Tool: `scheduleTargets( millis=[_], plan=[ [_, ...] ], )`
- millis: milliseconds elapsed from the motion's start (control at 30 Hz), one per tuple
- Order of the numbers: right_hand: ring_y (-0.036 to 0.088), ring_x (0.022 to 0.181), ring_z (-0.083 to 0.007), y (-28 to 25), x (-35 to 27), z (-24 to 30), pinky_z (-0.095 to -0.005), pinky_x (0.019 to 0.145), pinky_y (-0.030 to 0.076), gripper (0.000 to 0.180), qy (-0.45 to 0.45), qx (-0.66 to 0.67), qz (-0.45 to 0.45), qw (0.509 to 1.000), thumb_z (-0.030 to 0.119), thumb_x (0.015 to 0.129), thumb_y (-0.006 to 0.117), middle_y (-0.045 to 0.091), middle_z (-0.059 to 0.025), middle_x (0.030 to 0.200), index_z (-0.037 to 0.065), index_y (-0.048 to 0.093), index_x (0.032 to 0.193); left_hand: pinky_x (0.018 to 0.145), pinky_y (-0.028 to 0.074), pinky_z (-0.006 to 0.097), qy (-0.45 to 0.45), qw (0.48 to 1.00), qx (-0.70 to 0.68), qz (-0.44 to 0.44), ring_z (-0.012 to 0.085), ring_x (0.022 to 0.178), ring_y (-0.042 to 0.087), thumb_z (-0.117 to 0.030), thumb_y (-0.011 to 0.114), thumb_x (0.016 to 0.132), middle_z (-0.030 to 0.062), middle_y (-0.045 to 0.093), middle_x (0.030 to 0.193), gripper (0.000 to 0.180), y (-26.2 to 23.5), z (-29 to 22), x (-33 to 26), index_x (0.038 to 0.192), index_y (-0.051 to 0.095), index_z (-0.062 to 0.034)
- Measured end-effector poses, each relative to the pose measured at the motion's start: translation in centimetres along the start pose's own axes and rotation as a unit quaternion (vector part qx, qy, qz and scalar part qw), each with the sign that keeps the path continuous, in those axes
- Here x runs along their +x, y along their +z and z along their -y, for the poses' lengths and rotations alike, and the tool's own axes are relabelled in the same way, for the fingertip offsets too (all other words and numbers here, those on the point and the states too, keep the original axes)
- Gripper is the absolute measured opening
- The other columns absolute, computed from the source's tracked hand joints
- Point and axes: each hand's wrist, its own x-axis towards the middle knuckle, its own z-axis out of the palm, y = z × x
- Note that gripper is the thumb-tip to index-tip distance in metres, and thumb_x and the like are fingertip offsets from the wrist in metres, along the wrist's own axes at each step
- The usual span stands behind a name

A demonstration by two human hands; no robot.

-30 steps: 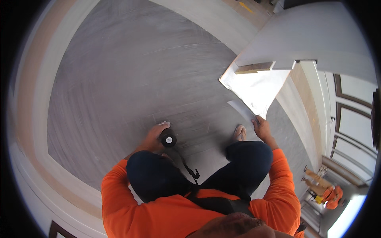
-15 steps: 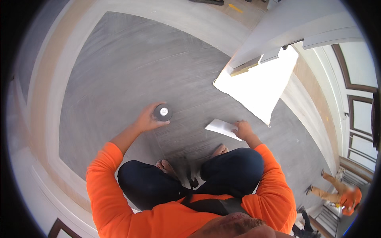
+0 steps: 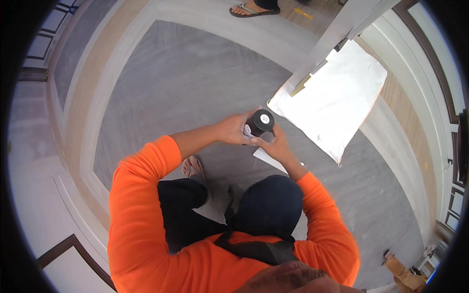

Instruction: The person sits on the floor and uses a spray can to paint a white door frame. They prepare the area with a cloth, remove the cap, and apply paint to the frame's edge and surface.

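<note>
1. The left hand is wrapped around the side of a black can, gripping it.
2. The right hand grips the can too, from the other side, with its thumb near the bottom.
3. The can is up in front of the person, between the two hands. It has a round white sticker on top.
4. A white strip shows just below the right hand. The arm hides part of it.
5. A big white sheet lies to the right on the gray floor. A pale panel covers a bit of its edge.
6. The person wears orange sleeves and dark pants.
7. At the top, another person's foot wears a sandal.
</note>
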Motion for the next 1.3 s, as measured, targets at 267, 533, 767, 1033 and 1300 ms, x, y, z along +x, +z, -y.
scheduleTargets(
  millis=[267,533,767,1033,1300],
  plan=[
    [0.066,0.110,-0.0250,-3.6,-5.3,-0.6,-0.0397,0.097,0.050,0.064,0.035,-0.074,-0.146,0.986,0.024,0.076,0.090,0.068,-0.0155,0.117,-0.001,0.057,0.126,0.108,0.045,0.044,0.164,0.962,0.154,0.156,0.0357,0.128,0.057,-0.027,0.089,0.070,0.0255,0.056,0.141,0.111,3.3,4.8,9.0,0.158,0.025,-0.0026],
    [0.067,0.101,-0.0210,-11.4,-12.3,6.7,-0.0361,0.091,0.053,0.060,0.076,-0.206,-0.284,0.933,0.016,0.075,0.089,0.070,-0.0110,0.107,0.000,0.058,0.123,0.097,0.050,0.045,-0.195,0.953,0.205,-0.104,0.0357,0.117,0.063,-0.050,0.071,0.088,0.0211,0.066,0.124,0.061,0.7,12.4,21.9,0.124,0.064,-0.0015],
    [0.067,0.101,-0.0196,-11.3,-8.3,19.5,-0.0341,0.092,0.053,0.062,0.117,-0.302,-0.215,0.921,0.012,0.071,0.087,0.069,-0.0105,0.107,-0.001,0.056,0.124,0.094,0.053,0.046,-0.186,0.960,0.177,-0.113,0.0373,0.113,0.065,-0.034,0.064,0.093,0.0196,0.068,0.121,0.037,2.9,12.4,25.2,0.114,0.070,-0.0041],
    [0.067,0.102,-0.0224,-5.9,-4.4,19.2,-0.0354,0.092,0.052,0.072,0.081,-0.241,-0.191,0.948,0.017,0.066,0.091,0.068,-0.0125,0.108,0.001,0.054,0.125,0.095,0.053,0.047,-0.215,0.939,0.199,-0.178,0.0352,0.112,0.066,-0.020,0.057,0.094,0.0160,0.070,0.116,0.025,0.3,13.0,25.1,0.112,0.071,-0.0080],
    [0.063,0.109,-0.0231,-6.7,-3.3,16.5,-0.0363,0.095,0.051,0.074,0.089,-0.161,-0.227,0.956,0.019,0.069,0.088,0.063,-0.0105,0.109,0.002,0.049,0.128,0.092,0.053,0.047,-0.186,0.925,0.242,-0.227,0.0359,0.110,0.067,-0.019,0.060,0.094,0.0162,0.071,0.113,0.027,-3.3,15.9,23.4,0.118,0.068,-0.0084]
  ],
)
